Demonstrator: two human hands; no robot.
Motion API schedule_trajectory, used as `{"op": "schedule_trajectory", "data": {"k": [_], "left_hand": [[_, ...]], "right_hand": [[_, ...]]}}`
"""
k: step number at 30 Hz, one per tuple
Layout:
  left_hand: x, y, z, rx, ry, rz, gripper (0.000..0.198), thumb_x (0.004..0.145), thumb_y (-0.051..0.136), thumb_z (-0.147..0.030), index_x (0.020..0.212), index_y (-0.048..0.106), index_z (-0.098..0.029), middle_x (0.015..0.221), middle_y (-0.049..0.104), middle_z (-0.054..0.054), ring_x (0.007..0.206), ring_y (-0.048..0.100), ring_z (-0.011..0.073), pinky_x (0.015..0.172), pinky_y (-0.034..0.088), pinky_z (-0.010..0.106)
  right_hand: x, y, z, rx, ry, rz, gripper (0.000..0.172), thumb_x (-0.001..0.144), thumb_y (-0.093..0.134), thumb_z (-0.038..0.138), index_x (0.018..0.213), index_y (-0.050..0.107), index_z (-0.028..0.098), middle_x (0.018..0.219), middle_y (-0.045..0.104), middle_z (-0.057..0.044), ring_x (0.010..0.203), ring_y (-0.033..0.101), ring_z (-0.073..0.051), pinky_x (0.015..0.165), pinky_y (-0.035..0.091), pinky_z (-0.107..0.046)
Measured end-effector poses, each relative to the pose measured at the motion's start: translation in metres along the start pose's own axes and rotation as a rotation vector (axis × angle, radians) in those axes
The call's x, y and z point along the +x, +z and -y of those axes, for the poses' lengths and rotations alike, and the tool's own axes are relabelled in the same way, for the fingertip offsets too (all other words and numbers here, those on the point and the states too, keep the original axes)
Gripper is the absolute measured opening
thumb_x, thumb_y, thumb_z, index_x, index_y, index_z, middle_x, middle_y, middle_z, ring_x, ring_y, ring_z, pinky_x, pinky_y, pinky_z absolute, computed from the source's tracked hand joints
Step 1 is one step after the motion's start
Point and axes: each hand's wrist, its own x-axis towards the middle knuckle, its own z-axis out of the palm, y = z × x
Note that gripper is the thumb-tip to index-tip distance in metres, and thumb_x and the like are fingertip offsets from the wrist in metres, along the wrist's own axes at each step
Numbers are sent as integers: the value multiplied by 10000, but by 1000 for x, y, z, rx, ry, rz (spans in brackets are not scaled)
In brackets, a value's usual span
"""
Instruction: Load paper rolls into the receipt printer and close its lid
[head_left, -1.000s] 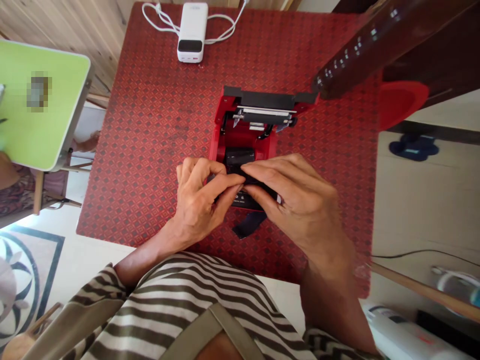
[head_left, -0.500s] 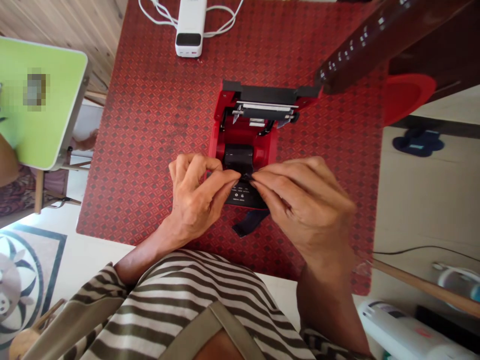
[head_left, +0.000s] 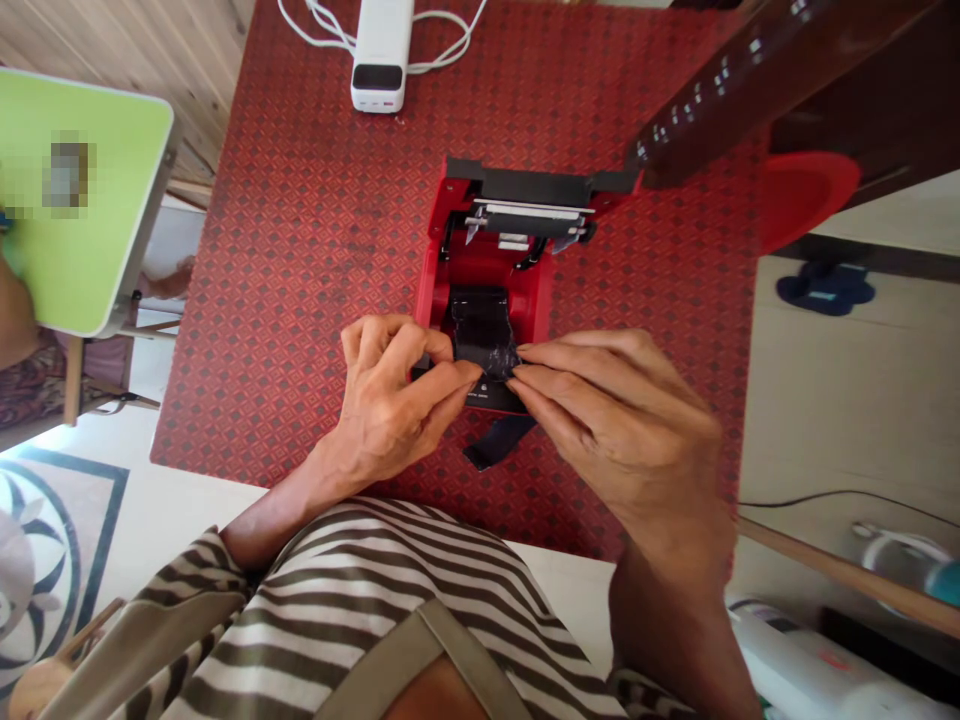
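Note:
A red and black machine, which looks like a small printer (head_left: 541,305), stands on the table with its lid (head_left: 536,188) raised. Out of its red well comes a shiny black film (head_left: 484,325), drawn toward me over the black front panel. My left hand (head_left: 390,395) pinches the film's near left corner between thumb and forefinger, the other fingers curled. At the near right corner, the fingertips of my right hand (head_left: 622,415) are pressed together on the same film. A dark strip (head_left: 499,443) lies on the table just below the machine, partly behind my right hand.
The red patterned table (head_left: 315,200) carries a white power bank (head_left: 381,55) with white cables at the far side. A dark glossy post (head_left: 720,90) slants in beside the machine. Left is a green table (head_left: 90,260) with another person's arm near it. Slippers (head_left: 825,287) lie on the floor.
Both hands have moved slightly toward me, the right hand also a little rightward. More of the black film now shows, spread wider and covering more of the front panel.

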Motion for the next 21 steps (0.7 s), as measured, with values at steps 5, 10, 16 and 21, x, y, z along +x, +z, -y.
{"op": "schedule_trajectory", "data": {"k": [5,10,16,21], "left_hand": [[-1,1,2,-12,28,-7,141,1245,838,-158,1257,885,-290,1140,847,35,1221,713,280,1115,492,476],[-1,0,3,-23,38,-19,184,1224,850,-117,1263,875,-296,1172,880,37,1212,715,290,1110,474,505],[1,-2,3,-8,53,-5,176,1217,857,-118,1245,887,-290,1091,843,34,1084,670,278,1021,461,488],[0,-3,2,12,57,7,142,1242,850,-155,1253,900,-288,1051,803,28,1066,644,272,977,440,468]], "right_hand": [[5,-8,3,47,-18,-9,204,1167,885,105,1238,860,295,1253,987,-62,1060,925,-300,938,780,-506],[44,-31,-13,-80,31,-162,207,1209,919,459,1359,923,316,1404,986,-124,1236,954,-408,1118,745,-635],[85,1,-54,-83,74,-136,480,1365,600,491,1666,829,196,1563,937,-193,1424,903,-367,1239,719,-547],[60,1,-35,38,82,-135,327,1349,628,332,1439,932,251,1326,995,-120,1227,938,-318,1139,742,-508]]}}
